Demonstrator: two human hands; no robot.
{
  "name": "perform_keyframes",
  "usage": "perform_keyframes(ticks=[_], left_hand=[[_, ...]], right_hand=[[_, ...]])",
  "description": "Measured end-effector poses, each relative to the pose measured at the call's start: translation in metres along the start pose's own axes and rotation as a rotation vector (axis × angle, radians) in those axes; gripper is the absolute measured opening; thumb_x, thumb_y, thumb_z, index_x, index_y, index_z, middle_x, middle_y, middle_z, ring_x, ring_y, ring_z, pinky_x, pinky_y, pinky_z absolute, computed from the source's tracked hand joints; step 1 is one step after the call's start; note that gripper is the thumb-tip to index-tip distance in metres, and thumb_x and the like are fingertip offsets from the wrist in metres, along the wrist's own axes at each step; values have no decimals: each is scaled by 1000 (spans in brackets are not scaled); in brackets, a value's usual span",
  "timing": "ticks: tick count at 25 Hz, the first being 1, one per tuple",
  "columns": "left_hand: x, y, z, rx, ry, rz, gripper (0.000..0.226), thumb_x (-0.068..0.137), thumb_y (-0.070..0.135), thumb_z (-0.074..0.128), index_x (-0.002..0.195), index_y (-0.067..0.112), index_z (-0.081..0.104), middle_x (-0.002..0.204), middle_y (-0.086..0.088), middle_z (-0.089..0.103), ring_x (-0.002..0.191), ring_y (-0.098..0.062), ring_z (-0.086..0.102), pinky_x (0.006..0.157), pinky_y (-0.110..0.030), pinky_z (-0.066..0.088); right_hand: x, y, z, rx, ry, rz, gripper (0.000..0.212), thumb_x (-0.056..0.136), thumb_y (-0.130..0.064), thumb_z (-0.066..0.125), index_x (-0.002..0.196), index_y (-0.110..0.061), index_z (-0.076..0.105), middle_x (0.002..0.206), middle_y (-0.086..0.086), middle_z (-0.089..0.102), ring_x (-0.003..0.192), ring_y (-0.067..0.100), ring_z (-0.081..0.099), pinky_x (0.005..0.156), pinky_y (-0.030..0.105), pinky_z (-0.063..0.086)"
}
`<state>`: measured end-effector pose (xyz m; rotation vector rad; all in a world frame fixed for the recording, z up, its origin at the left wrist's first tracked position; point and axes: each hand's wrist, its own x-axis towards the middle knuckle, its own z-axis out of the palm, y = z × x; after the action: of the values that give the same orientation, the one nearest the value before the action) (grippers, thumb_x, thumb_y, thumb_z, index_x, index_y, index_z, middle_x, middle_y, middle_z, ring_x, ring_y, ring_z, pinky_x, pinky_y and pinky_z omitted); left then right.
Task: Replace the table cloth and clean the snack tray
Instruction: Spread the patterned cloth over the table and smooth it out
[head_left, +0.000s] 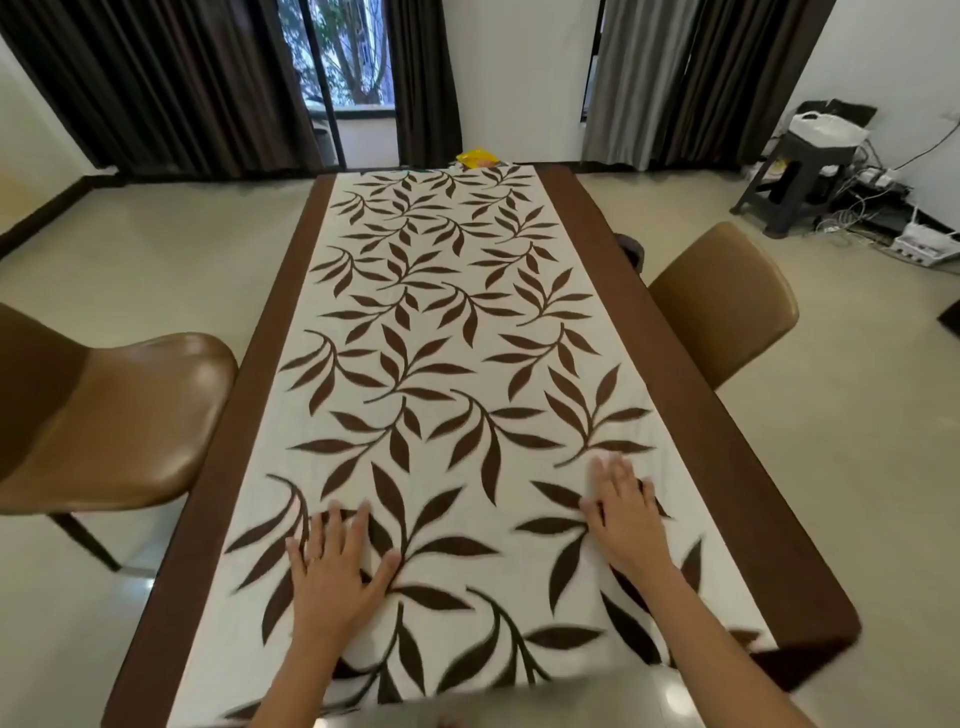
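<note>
A cream table cloth printed with dark brown leaves and edged with a wide brown border lies spread along the whole table. My left hand presses flat on it near the front, fingers spread. My right hand also lies flat on the cloth, a little further forward and to the right. Neither hand holds anything. At the table's far end a yellow packet and other small items peek over the cloth's edge; no snack tray can be made out.
A tan chair stands at the left side of the table and another at the right. A dark stool with a white bag, cables and a router sits by the far right wall. Dark curtains frame a balcony door.
</note>
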<state>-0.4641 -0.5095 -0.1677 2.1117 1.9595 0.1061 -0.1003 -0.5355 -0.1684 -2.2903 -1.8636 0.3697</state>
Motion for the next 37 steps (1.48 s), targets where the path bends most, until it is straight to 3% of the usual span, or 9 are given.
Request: perform_keyframes(ticks=[2,5,10,17,20,25,32,34,37], left_hand=[[-26,11,6,-25,-21,25,88,76,83,4,152,37,2,161,-5,2,148,-31,-1,115,-56,-5],[-57,29,14,-14,-35,84,86,77,81,0,152,38,-1,161,-4,-2,148,-30,-4,114,-54,-9],[-93,20,21,-14,26,142,78,86,73,0,152,33,7,160,-2,2,147,-23,-5,117,-51,-6],[-104,19,14,-1,-68,180,72,88,67,0,151,35,-7,157,1,-17,146,-22,-18,115,-45,-14],[-99,9,5,-33,-57,187,73,86,68,-1,152,34,-3,158,0,-16,147,-24,-13,115,-45,-12],[-111,10,20,2,-48,190,79,79,73,-17,149,36,-13,158,-5,-20,144,-27,-23,113,-45,-18],[-119,18,26,23,-43,169,69,90,66,0,151,35,-11,157,-3,-23,143,-26,-26,115,-46,-16],[-121,20,24,20,-39,166,70,89,66,-1,152,34,-9,158,-5,-19,145,-27,-22,117,-46,-13],[-113,23,13,-111,64,139,71,93,63,4,152,28,19,160,-6,16,147,-26,11,117,-41,8]], right_hand=[[-29,-10,-3,36,1,-21,72,91,-55,3,154,-20,7,161,4,1,149,20,-3,117,38,-8],[-74,-25,6,-40,-59,-254,71,91,-62,-4,153,-29,3,160,-3,-6,148,16,-10,118,38,-10],[-94,1,11,-102,-75,-194,67,91,-62,-4,153,-35,-1,161,-2,-4,148,15,-10,118,40,-9],[-98,7,11,-94,-59,-203,69,90,-62,0,153,-34,1,161,-3,-3,147,14,-11,119,42,-5],[-99,-17,8,-68,-57,-164,71,90,-60,0,153,-28,1,161,2,-3,147,17,-12,119,43,-5],[-119,-76,35,-84,-91,-310,65,94,-57,0,152,-30,-7,159,-2,-14,146,15,-17,119,42,-7],[-122,-57,39,-131,-59,-337,62,96,-58,0,152,-34,-8,160,-5,-14,146,11,-18,120,41,-5],[-124,-63,36,-91,-59,-309,63,95,-58,1,152,-32,-5,160,-4,-14,146,12,-17,120,42,-5],[-128,-96,36,-10,-9,-274,61,99,-49,10,153,-25,-2,159,-3,-13,147,13,-17,120,42,-4]])
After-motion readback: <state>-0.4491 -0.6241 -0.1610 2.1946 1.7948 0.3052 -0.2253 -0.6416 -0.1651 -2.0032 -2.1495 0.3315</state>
